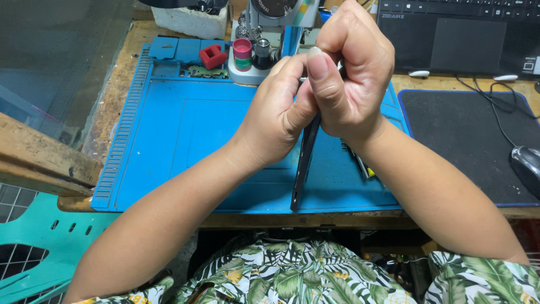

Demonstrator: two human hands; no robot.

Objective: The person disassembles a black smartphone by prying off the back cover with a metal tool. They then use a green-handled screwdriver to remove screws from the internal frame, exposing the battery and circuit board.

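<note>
My left hand (275, 110) and right hand (351, 67) both pinch the dark phone (304, 163) edge-on over the blue mat (185, 141) — its top is hidden in my grip. I judge the work mid-way — nothing lies detached yet

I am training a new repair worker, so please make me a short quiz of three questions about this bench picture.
1. True or false: the left hand and the right hand hold the thin dark device flat on the blue mat.
2. Which thing lies at the right edge of the picture? A) a soldering iron B) a computer mouse C) a cup
3. Fill in: the small block at the top of the mat is of ____ colour.

Key
1. False: both hands hold it up on its edge, above the mat.
2. B
3. red
</note>
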